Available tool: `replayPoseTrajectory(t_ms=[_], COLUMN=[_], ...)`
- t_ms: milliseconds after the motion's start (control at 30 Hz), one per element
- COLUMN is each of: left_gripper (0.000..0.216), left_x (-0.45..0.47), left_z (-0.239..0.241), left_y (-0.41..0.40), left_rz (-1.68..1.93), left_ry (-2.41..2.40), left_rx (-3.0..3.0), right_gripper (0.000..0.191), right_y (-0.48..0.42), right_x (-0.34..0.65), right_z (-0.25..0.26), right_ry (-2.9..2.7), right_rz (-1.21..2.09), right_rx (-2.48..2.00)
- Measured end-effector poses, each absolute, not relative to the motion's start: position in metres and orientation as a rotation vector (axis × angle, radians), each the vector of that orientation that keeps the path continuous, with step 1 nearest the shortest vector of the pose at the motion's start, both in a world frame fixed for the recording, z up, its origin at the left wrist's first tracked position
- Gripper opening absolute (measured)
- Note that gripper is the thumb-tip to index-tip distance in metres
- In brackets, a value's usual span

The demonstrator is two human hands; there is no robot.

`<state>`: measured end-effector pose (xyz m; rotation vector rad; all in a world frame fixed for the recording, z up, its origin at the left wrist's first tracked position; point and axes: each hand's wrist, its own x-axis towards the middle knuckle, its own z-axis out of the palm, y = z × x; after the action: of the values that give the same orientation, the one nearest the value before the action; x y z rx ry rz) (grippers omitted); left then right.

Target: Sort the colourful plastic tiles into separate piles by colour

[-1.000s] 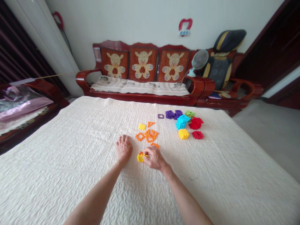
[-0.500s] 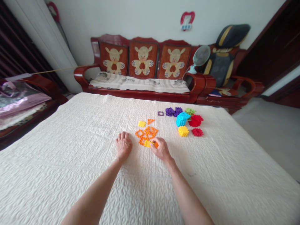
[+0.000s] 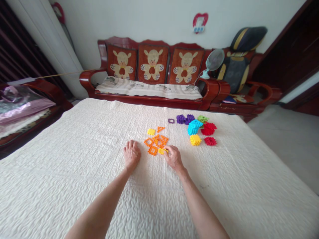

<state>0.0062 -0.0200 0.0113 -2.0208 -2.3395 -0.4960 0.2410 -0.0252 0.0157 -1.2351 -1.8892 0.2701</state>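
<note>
My left hand [image 3: 131,154] lies knuckles up on the cream quilt [image 3: 74,156], fingers curled under, holding nothing that I can see. My right hand [image 3: 173,158] pinches a small yellow plastic piece [image 3: 161,151] at the near edge of a cluster of orange frame pieces [image 3: 156,142]. A separate yellow square piece [image 3: 151,131] lies just beyond the cluster. Further right sit heaps of toothed plastic tiles: purple [image 3: 184,119], cyan [image 3: 194,127], green [image 3: 202,118], red [image 3: 208,129] and yellow [image 3: 195,140].
A lone purple frame [image 3: 170,120] lies left of the purple heap. Behind the quilt stands a red wooden sofa [image 3: 152,76] with bear-print cushions, a small fan [image 3: 213,61] on its arm. A pink plastic bag [image 3: 20,108] sits at the left.
My right hand moved away from me with the yellow piece, from the bare quilt up to the orange cluster. The orange piece it carried now lies in the cluster. My left hand stayed put.
</note>
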Motion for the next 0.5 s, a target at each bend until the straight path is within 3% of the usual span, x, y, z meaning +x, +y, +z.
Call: replayPoseTrajectory(t_ms=[500], left_gripper=[0.036], left_x=[0.007], left_z=[0.015], left_y=[-0.022], left_rz=[-0.515], left_ry=[-2.337], left_rx=[-2.023], right_gripper=[0.024], right_y=[-0.043], right_x=[0.233], right_z=[-0.006], right_ry=[-1.972], right_rz=[0.316], right_rx=[-1.095])
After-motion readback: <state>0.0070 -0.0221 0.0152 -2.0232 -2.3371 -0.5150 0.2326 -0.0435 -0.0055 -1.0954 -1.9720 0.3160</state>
